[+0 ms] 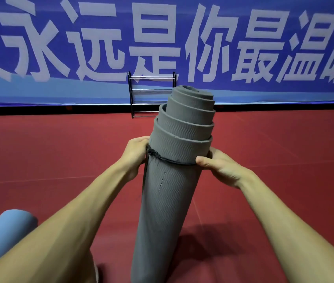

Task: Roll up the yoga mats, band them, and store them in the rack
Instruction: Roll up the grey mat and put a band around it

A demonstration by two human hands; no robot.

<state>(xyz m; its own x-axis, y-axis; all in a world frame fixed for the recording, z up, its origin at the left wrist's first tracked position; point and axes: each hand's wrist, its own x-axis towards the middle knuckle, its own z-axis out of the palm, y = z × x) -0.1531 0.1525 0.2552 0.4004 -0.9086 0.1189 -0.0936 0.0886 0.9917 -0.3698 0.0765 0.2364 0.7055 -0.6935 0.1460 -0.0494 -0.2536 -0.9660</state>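
Standing almost upright between the two hands, the grey mat (168,201) is rolled into a tube that leans a little to the right at its top. Its foot sits low in the head view, between the person's forearms. The inner turns have slid upward, so the top steps up like a telescope above the fingers. A thin black band (172,160) circles the roll at the level of both hands. It has a knot on the left side and a loose tail hanging down the mat's left edge, below the left fingers.

The left hand (135,154) grips the mat's left side right at the knot. Its fingers (141,139) are curled round toward the far side of the roll, with their tips hidden behind it. Whether they pinch the band itself or only the mat I cannot tell. The right hand (221,166) clasps the mat's right side at the same height. Its thumb (202,161) lies pressed on the near face where the band reaches it, and the other fingers wrap behind the roll, out of sight.

Beyond the fingers, well apart and partly hidden by the mat's top, a rack (151,94) with black posts and metal rails stands against a blue banner (243,48) bearing large white characters. Red floor (59,150) spreads on either side of both hands. Far down to the left of the left fingers, a rolled blue mat (4,227) lies on the floor.
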